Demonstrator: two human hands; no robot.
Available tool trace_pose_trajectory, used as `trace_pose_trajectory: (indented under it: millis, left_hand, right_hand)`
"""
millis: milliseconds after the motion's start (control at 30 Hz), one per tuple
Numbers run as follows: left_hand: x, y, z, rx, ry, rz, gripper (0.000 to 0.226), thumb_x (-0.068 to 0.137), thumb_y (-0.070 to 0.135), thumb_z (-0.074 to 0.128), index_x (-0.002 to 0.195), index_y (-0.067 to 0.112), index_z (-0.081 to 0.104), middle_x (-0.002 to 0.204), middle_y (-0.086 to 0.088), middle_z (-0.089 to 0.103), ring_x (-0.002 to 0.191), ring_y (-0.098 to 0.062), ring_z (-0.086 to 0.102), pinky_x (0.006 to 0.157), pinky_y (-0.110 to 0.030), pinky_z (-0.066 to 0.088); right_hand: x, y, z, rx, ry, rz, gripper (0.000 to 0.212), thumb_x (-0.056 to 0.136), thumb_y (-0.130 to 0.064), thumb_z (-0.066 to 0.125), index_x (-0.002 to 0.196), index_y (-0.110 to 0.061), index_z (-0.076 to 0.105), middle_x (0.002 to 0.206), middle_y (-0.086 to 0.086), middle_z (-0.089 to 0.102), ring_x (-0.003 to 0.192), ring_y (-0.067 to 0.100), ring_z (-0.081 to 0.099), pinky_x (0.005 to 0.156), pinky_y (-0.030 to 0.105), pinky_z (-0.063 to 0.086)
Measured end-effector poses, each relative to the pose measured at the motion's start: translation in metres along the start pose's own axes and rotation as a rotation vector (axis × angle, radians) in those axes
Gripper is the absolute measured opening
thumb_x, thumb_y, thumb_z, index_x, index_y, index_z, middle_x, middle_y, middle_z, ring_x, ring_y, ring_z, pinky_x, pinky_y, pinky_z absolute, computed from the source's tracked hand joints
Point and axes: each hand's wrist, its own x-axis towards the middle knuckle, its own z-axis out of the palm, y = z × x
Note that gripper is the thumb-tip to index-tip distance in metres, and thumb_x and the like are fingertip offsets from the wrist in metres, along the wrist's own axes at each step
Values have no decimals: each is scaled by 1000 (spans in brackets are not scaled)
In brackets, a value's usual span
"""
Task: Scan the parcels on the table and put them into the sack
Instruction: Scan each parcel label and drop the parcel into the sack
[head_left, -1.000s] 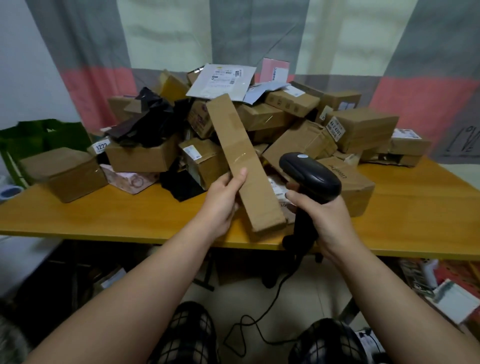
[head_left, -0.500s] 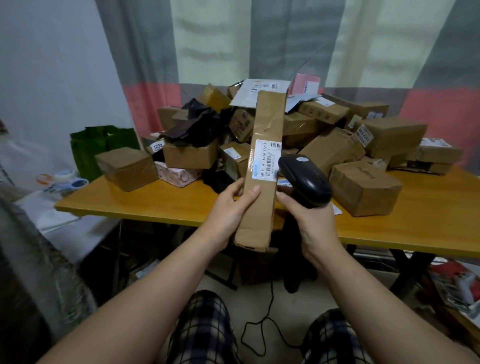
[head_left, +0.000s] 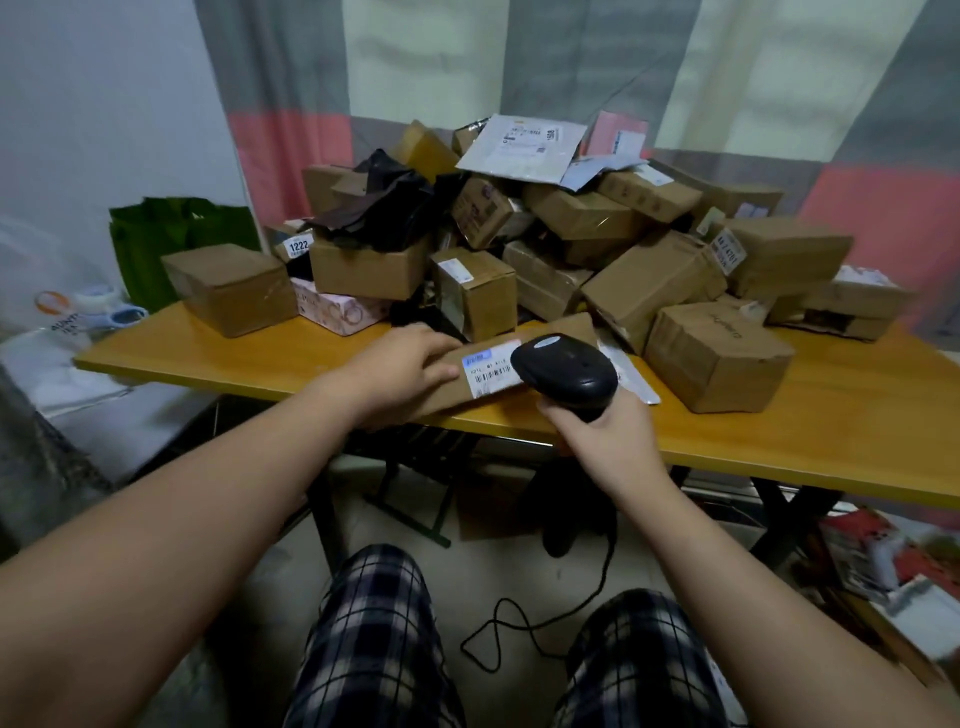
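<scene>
Long parcel (head_left: 447, 389) in left hand (head_left: 400, 371), scanner (head_left: 563, 369) in right hand (head_left: 602, 441).

left hand (head_left: 400, 374) holds parcel (head_left: 488, 375), right hand (head_left: 608, 441) scanner (head_left: 563, 369)

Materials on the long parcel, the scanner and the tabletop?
long parcel: brown cardboard, matte and creased; its white label looks like paper.
scanner: black moulded plastic, with a slight sheen on the head.
tabletop: smooth orange-yellow surface, probably laminate or varnished wood; the grain is too blurred to tell.
</scene>
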Motion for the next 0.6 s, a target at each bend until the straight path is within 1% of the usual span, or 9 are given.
trace_pose_trajectory:
  millis: [67,100,133,167,200,267,333,467,600]
  left_hand:
    - [0,-1,4,66,160,-13,41,93,42,56,129,24,57,121,-4,62,111,-25,55,92,-41,45]
    - [-1,-1,5,73,194,-33,40,92,44,57,127,24,58,119,-4,64,109,-26,56,91,-41,45]
    - [-1,-2,6,72,202,-50,40,91,45,57,126,24,58,118,-3,65,108,-26,57,91,-41,45]
    - [-1,-2,5,61,200,-58,40,91,45,58,126,24,58,118,-3,65,108,-26,58,90,-41,46]
    - [-1,-2,5,41,195,-60,41,91,45,58,126,24,59,119,-3,65,108,-25,58,90,-41,47]
    - [-3,-1,3,3,191,-50,40,91,44,59,125,23,59,119,-1,65,108,-23,58,89,-41,49]
    - [-4,0,3,-10,186,-46,40,91,43,60,125,23,59,120,-1,65,108,-21,58,88,-43,50]
    - [-5,2,2,-18,182,-34,42,91,42,59,128,22,58,122,-1,64,110,-20,57,90,-42,49]
    - [-5,2,2,-14,180,-46,40,93,34,59,131,23,55,125,0,62,112,-20,56,91,-41,49]
  right_hand:
    - [-6,7,4,-11,-14,43,29,79,-34,74,104,-20,68,89,0,70,89,24,67,80,37,55]
    - [-9,10,6,-12,-19,52,23,79,-36,74,97,-23,68,82,-2,69,84,25,68,77,37,56]
    - [-12,12,8,-14,-22,50,15,79,-36,74,88,-26,66,75,-5,67,78,25,69,72,36,55]
    - [-15,13,9,-12,-24,43,12,79,-35,75,79,-29,64,68,-9,65,72,23,68,68,34,55]
    - [-17,13,11,-5,-21,38,15,79,-34,75,73,-30,62,62,-10,63,67,21,67,65,32,53]
    - [-18,12,12,2,-5,36,18,79,-33,74,68,-29,60,55,-9,61,60,18,66,59,30,51]
    - [-17,10,11,0,4,43,17,80,-34,73,69,-28,61,54,-7,62,57,16,65,56,29,49]
    - [-15,8,6,-42,-17,45,12,80,-36,69,75,-29,62,61,-5,63,62,19,66,58,29,50]
    - [-16,7,1,-108,-34,36,18,81,-36,70,68,-27,60,58,-5,62,60,18,65,56,30,50]
